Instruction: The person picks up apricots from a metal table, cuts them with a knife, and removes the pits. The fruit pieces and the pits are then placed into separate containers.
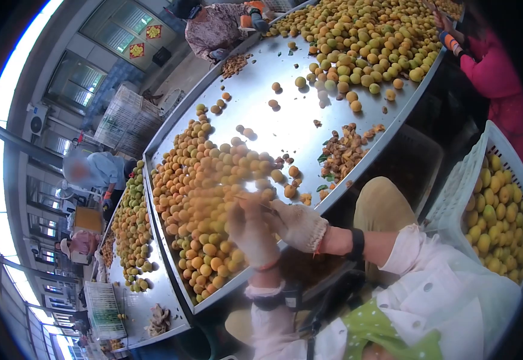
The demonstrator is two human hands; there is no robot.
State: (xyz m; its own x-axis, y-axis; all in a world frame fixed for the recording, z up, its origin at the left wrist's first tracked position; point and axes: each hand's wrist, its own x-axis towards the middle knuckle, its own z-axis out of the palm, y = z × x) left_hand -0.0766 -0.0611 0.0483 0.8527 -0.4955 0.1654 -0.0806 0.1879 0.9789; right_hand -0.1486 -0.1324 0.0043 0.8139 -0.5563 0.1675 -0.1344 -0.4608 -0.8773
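Note:
Both of my hands wear off-white knit gloves and meet over the near edge of a metal sorting table (261, 120). The fingers of my left hand (250, 234) are curled around what looks like an orange apricot (250, 203), blurred and partly covered. Against it, my right hand (299, 224) is closed, its fingertips touching the left hand's; anything inside it is hidden. Just beyond the hands lies a large heap of orange and yellow-green apricots (195, 168). A pile of brownish fruit pieces (345, 150) sits to the right, near the table's edge.
A white plastic crate (453, 198) full of yellow-green apricots stands at my right. Another apricot heap (363, 48) covers the table's far end. Co-workers stand across the table (213, 30) and at the right (501, 78). A second table (165, 318) with fruit adjoins on the left.

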